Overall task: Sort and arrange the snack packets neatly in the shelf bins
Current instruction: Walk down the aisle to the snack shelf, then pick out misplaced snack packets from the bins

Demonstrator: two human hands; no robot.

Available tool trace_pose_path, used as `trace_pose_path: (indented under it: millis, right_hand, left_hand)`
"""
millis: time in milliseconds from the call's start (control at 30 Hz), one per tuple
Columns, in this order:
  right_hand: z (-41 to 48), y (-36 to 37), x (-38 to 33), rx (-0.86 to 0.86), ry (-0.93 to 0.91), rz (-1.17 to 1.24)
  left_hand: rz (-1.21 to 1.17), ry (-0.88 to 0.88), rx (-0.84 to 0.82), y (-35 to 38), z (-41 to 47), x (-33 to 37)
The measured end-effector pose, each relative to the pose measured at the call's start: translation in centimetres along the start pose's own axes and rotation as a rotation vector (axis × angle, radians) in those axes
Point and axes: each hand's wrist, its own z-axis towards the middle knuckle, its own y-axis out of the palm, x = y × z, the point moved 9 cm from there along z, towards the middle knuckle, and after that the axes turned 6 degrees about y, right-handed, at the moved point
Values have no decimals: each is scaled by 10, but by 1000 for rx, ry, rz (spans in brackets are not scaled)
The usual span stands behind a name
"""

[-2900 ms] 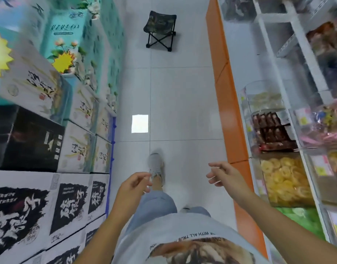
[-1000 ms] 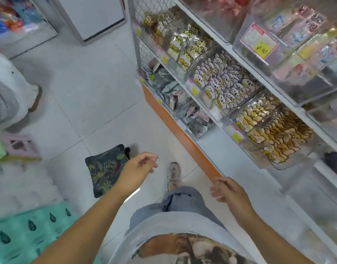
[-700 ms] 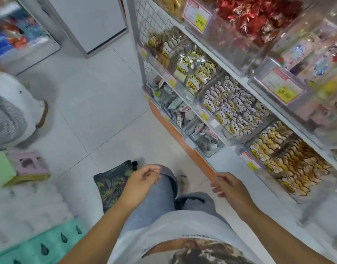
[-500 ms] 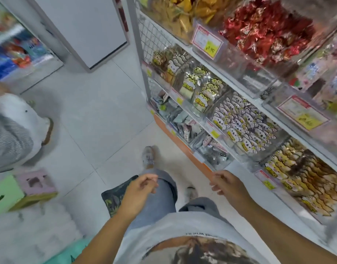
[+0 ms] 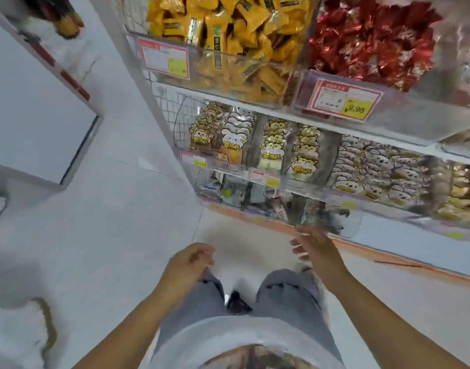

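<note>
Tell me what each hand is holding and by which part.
Nothing is held. The left hand is loosely curled and empty; the right hand is open and spread near the lowest bin, gripping no packet.

Both bare forearms reach forward, wrists straight, hands well apart. The left hand point(image 5: 190, 262) hangs back-up, its fingers loosely curled in toward the thumb, holding nothing. To its right and slightly farther forward, the right hand point(image 5: 312, 249) is relaxed, fingers a little spread and only gently bent, also holding nothing.
</note>
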Motion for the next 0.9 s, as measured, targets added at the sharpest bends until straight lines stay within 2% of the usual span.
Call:
trace_pose_path:
  millis: [100,233,333,433,567,667,800,900]
  right_hand:
    - [-15,18,8,56,38,61]
    - [-9,32,45,88,87,54]
    - [27,33,71,106,101,30]
    - [81,36,80,99,33,-49]
    - [163,33,69,181,-181,-216]
    - [213,33,55,275,-408,-488]
    - [252,44,44,449,-708,-766]
    - [263,53,43,593,-762,-907]
  left_hand:
    - [88,13,-64,-18,26,1]
    - [223,21,-69,-17,68,-13]
    - [247,33,-73,5,103,-28]
    - [288,108,-65,37,146,-36]
    - [323,369,-44,85,214,-35]
    - [453,580,-78,119,260,-33]
    - [616,909,114,135,299,-28]
    - [694,1078,184,142,309,-33]
